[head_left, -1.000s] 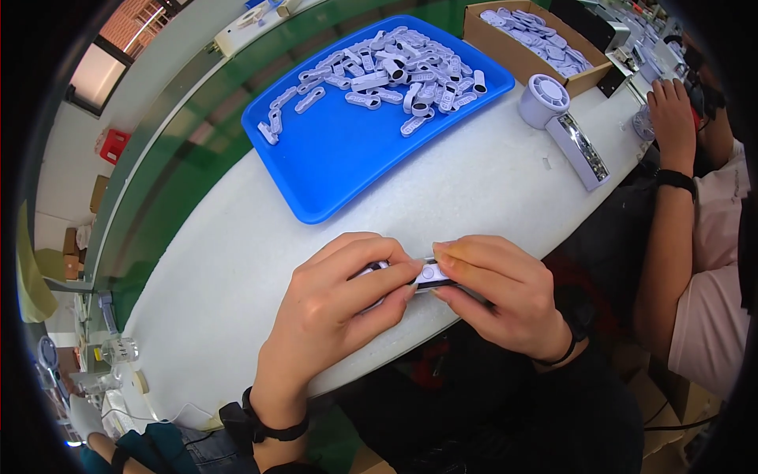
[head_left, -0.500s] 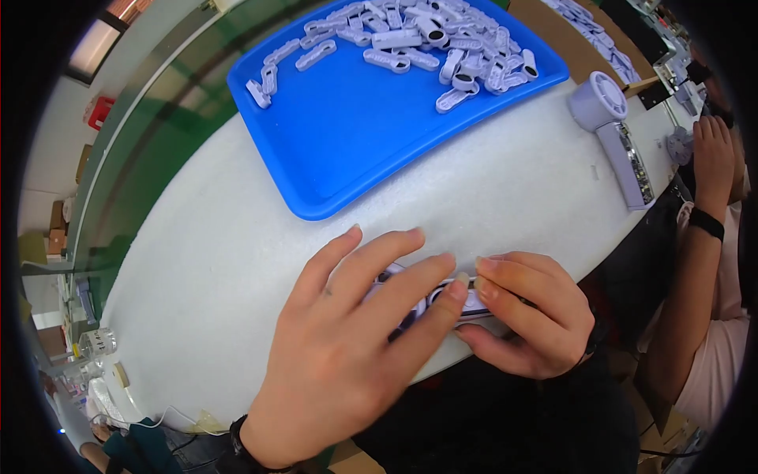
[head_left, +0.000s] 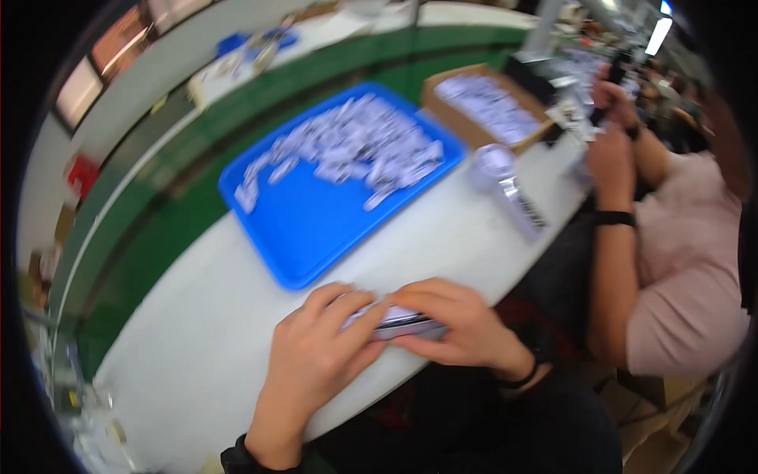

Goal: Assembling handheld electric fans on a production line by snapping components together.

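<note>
A pale lavender handheld fan (head_left: 395,322) lies between my hands at the near edge of the white table, mostly covered by fingers. My left hand (head_left: 320,340) is closed round its left end, fingers bent over the top. On its right part my right hand (head_left: 454,320) grips with the thumb below and the fingers above. A dark line runs along the fan's handle between the hands. Motion blur hides finer detail.
Beyond my hands a blue tray (head_left: 296,268) holds many lavender handle covers (head_left: 347,138). Another handheld fan (head_left: 509,189), its handle's inside exposed, lies to the right. Behind it stands a cardboard box (head_left: 446,107) of similar parts. A co-worker's arm (head_left: 616,261) is at the right.
The view has tilted up and swung right, showing more of the co-worker. My left fingers, spread over the fan before, have drawn in round it; both hands now clasp it.
</note>
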Tool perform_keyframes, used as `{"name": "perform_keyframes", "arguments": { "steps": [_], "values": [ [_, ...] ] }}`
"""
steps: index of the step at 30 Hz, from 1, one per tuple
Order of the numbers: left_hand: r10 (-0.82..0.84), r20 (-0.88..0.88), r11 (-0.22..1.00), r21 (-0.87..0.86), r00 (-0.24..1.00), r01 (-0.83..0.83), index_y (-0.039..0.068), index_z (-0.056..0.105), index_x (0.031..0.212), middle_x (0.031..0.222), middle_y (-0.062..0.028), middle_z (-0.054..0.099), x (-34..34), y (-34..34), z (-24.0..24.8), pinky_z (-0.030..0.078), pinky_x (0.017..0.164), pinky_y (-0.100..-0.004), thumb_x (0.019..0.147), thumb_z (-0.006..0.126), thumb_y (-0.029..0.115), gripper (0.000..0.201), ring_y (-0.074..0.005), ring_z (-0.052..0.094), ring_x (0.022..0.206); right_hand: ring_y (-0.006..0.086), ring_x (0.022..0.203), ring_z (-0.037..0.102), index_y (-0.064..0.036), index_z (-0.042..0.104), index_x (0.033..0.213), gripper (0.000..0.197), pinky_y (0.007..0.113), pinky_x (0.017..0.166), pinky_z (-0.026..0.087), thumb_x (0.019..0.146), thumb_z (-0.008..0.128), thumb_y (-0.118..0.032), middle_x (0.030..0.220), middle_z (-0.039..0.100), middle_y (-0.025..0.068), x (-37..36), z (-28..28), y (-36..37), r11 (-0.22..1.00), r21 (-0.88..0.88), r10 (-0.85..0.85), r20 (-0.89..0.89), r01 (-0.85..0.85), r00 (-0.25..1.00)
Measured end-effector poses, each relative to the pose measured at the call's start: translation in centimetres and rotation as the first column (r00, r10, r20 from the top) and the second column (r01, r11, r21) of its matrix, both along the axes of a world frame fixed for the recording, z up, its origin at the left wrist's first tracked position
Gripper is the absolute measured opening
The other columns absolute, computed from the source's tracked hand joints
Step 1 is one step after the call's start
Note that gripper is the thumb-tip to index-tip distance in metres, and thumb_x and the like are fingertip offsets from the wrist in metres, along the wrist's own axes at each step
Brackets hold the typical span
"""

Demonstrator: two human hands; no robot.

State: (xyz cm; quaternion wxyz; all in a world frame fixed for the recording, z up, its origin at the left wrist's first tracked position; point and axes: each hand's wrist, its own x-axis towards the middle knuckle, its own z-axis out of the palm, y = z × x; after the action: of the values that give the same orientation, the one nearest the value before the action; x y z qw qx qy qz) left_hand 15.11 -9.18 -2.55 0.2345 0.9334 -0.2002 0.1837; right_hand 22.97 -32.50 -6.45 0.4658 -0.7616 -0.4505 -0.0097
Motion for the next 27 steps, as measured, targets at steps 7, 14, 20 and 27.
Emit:
{"name": "perform_keyframes", "arguments": {
  "steps": [7, 14, 20, 27],
  "values": [
    [-0.002, 0.13, 0.999, -0.043, 0.992, 0.007, 0.005, 0.071, 0.127, 0.133, -0.0161, 0.068, -0.7, 0.2, -0.1, 0.055, 0.102, -0.0465, 0.066, 0.094, 0.014, 0.066, -0.0385, 0.063, 0.127, 0.0354, 0.109, 0.073, 0.0012, 0.073, 0.128, 0.049, 0.042, 0.095, 0.059, 0.086, 0.087, -0.02, 0.12, 0.075, 0.0182, -1.4, -1.3, 0.6, 0.981, 0.176, -0.103, 0.09, 0.086, 0.991],
    [0.185, 0.391, 0.9, -0.436, 0.901, 0.004, -0.004, 0.057, 0.147, 0.142, -0.0193, 0.064, -2.0, -1.4, 5.6, 0.043, 0.119, -0.0456, 0.085, 0.085, 0.018, 0.071, -0.0331, 0.056, 0.14, 0.0349, 0.108, 0.072, -0.0001, 0.073, 0.125, 0.048, 0.041, 0.096, 0.059, 0.08, 0.088, -0.007, 0.121, 0.075, 0.0158, -5.2, 4.1, 2.1, 0.793, 0.557, -0.398, 0.165, 0.248, 0.902],
    [-0.115, 0.191, 0.489, -0.843, 0.975, 0.223, -0.004, 0.045, 0.158, 0.161, -0.0171, 0.049, -2.8, 0.9, 11.2, 0.037, 0.124, -0.0437, 0.106, 0.066, 0.042, 0.073, -0.0308, 0.048, 0.149, 0.0372, 0.11, 0.07, -0.0012, 0.071, 0.121, 0.047, 0.042, 0.093, 0.059, 0.077, 0.087, 0.001, 0.12, 0.071, 0.0139, -6.0, 15.2, 6.1, 0.573, 0.82, -0.452, 0.301, 0.014, 0.84],
    [0.118, 0.424, 0.29, -0.879, 0.898, 0.378, -0.007, 0.06, 0.142, 0.14, -0.0182, 0.066, -4.1, 0.5, 17.9, 0.045, 0.116, -0.0429, 0.094, 0.077, 0.044, 0.073, -0.0273, 0.059, 0.135, 0.0381, 0.109, 0.068, -0.0032, 0.066, 0.127, 0.05, 0.043, 0.092, 0.059, 0.081, 0.082, 0.001, 0.121, 0.068, 0.0145, -7.1, 21.9, 12.6, 0.536, 0.755, -0.212, 0.553, -0.377, 0.806]
  ]
}}
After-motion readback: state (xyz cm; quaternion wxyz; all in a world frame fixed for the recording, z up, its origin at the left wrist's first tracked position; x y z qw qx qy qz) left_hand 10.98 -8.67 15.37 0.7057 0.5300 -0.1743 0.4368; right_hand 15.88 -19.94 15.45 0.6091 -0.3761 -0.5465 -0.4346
